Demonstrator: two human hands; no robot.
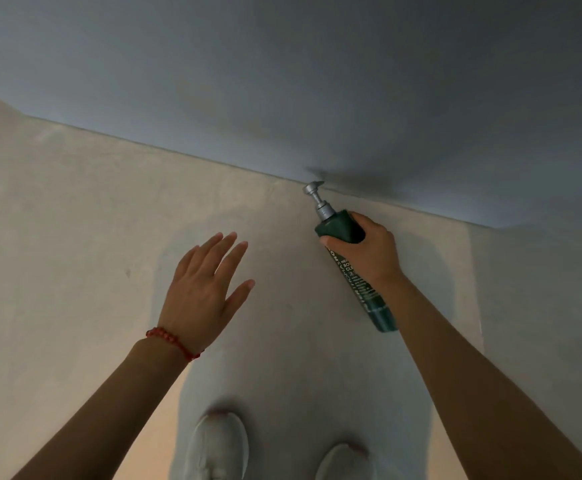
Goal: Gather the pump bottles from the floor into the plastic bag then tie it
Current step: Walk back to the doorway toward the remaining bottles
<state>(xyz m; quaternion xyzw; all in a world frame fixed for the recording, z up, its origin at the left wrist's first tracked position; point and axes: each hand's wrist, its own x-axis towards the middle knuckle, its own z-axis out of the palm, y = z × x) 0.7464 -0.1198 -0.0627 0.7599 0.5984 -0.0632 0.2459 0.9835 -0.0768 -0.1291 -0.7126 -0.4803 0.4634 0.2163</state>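
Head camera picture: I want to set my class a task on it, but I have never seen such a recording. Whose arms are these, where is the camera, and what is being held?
There is no machine here. The camera sits on a person's head and looks forward and down, so both arms reach into the picture from below. The right hand grips a dark green pump bottle near its top; its silver pump points toward the blue-grey wall. The left hand is open with fingers spread and holds nothing; a red bead bracelet is on its wrist. Below lies a pale floor, and two light shoes show at the bottom edge. No plastic bag is in view.
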